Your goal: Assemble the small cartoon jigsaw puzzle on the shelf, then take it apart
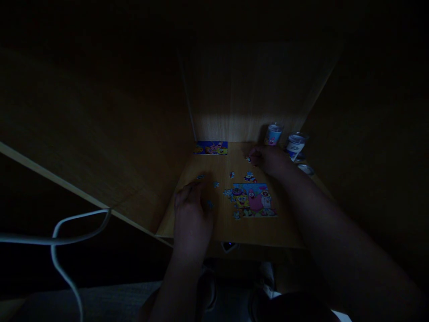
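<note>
A partly joined cartoon jigsaw puzzle (256, 201) lies on the wooden desktop, its left side uneven. My right hand (270, 160) is beyond it, fingers pinched at a small puzzle piece (248, 158). To the left, my left hand (191, 214) rests low over the wood, fingers bent, thumb apart, and nothing visible in its grasp. Loose pieces lie around it: a blue piece (209, 204) by the thumb, a light piece (216, 184), and another piece (200, 176) past the fingertips. Between the hands are a single piece (232, 174) and a small cluster of pieces (250, 177).
Against the back panel lies a rectangular cartoon picture (211, 148). Two clear-lidded tubs, one blue (274, 135) and one with a white label (295, 145), stand back right near a round lid (305, 169). A white cable (55, 241) loops at left. The scene is dim.
</note>
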Motion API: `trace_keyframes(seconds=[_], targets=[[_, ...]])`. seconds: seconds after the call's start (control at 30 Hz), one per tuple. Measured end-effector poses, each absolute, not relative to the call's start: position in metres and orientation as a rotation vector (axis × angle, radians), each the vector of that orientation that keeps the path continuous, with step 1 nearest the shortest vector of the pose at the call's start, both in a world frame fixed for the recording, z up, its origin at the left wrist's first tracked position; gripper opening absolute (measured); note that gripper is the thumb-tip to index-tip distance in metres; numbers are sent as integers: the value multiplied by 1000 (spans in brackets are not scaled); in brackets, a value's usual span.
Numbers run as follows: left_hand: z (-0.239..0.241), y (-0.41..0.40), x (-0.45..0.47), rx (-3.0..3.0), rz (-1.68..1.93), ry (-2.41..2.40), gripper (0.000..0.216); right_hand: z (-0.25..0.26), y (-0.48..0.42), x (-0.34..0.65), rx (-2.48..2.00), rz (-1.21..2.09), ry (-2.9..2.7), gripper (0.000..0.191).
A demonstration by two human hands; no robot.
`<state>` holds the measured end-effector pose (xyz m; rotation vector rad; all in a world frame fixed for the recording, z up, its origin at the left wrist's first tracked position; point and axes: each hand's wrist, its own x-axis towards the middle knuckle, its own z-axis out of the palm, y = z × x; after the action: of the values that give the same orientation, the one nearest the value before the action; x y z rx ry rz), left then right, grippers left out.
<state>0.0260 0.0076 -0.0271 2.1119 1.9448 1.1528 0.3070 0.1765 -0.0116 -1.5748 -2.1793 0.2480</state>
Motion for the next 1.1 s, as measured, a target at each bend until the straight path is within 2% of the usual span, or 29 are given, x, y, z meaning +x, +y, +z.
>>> trace_keyframes(seconds=[0.23, 0.37, 0.53, 0.67, 0.8, 1.1], targets=[[-32, 9, 25, 2135, 1147, 1896, 52, -5, 175, 314, -1721, 181, -2201, 19], [-34, 9, 25, 2149, 1174, 1876, 48, -9, 172, 309, -1552, 331, -2217, 16], [-30, 9, 28, 2142, 1185, 1877, 33, -10, 171, 301, -1307, 524, -2323, 19], [-26, 9, 30, 2140, 1158, 1875, 26, -7, 172, 306, -1489, 314, -2245, 27], [-25, 7, 31, 2134, 1138, 1882, 25, -7, 173, 313, -1705, 98, -2191, 25], [-23, 7, 34, 2184, 1107, 1907, 19, -10, 179, 303, -1843, 165, -2315, 25]])
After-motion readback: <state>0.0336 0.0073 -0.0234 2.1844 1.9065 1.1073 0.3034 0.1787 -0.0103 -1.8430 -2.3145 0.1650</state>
